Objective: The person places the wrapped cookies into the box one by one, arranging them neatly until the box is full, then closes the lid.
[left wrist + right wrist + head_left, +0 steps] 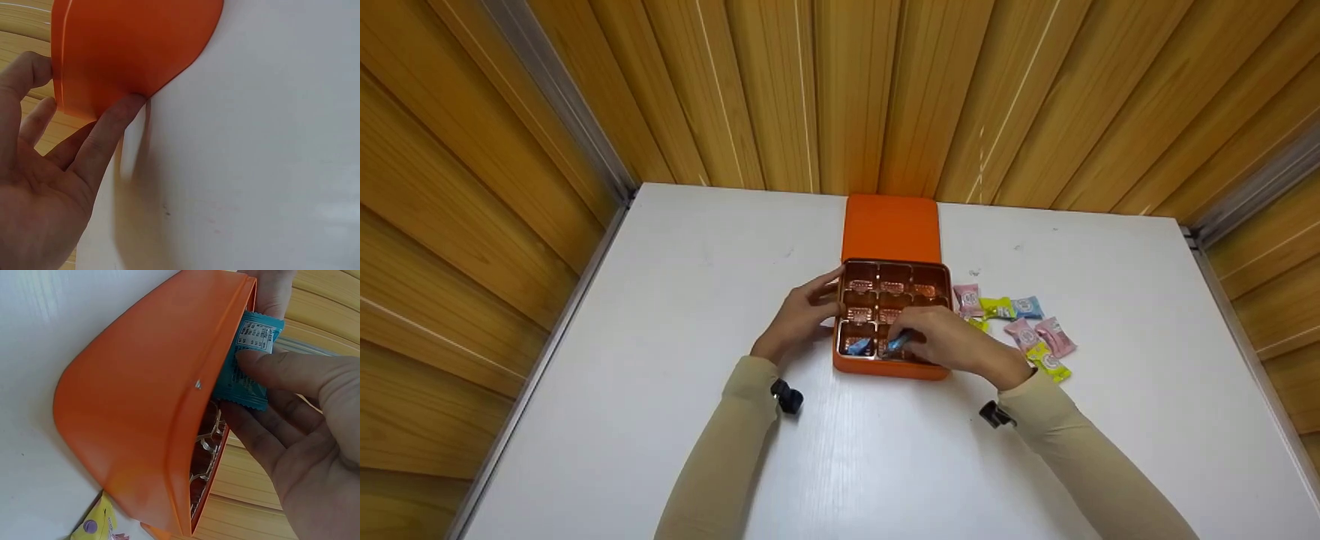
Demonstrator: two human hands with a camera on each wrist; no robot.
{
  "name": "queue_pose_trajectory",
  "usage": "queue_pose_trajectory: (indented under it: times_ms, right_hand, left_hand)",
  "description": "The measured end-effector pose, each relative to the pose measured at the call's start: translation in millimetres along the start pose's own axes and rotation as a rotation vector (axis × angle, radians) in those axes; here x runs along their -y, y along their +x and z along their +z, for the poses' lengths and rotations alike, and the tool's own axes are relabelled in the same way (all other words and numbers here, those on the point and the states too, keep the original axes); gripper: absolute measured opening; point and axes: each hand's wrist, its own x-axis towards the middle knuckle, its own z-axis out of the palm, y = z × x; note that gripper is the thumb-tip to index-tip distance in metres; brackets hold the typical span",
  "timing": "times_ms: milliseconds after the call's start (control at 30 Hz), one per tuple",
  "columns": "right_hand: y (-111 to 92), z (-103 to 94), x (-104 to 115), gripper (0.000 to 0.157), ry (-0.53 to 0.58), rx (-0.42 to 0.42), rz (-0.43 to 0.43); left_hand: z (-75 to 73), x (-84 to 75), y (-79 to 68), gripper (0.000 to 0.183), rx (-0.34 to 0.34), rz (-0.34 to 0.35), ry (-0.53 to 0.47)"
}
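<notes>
An orange tin box (889,367) has a tray of several square compartments inside. A blue wrapped sweet (858,347) lies in its front-left compartment. My right hand (941,337) pinches another blue wrapped sweet (256,329) between thumb and fingers, over the front-middle compartment. In the right wrist view this sweet is partly inside the box's rim, with printed text facing out. My left hand (802,319) rests against the box's left side. In the left wrist view its fairly straight fingers (109,126) touch the orange wall. My right hand hides part of the tray's right side.
The orange lid (892,229) lies flat behind the box, near the wooden wall (877,97). Right of the box, several pink, yellow and blue wrapped sweets (1056,337) are scattered on the white table (720,255).
</notes>
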Motion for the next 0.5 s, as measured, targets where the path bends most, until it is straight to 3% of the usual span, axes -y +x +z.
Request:
queue_pose_trajectory:
  times_ms: [500]
  right_hand:
    - [0.0,0.9,-2.2,0.023,-0.005,0.009,-0.021]
  left_hand:
    - [-1.3,3.1,1.9,0.069,0.024,0.009,-0.038]
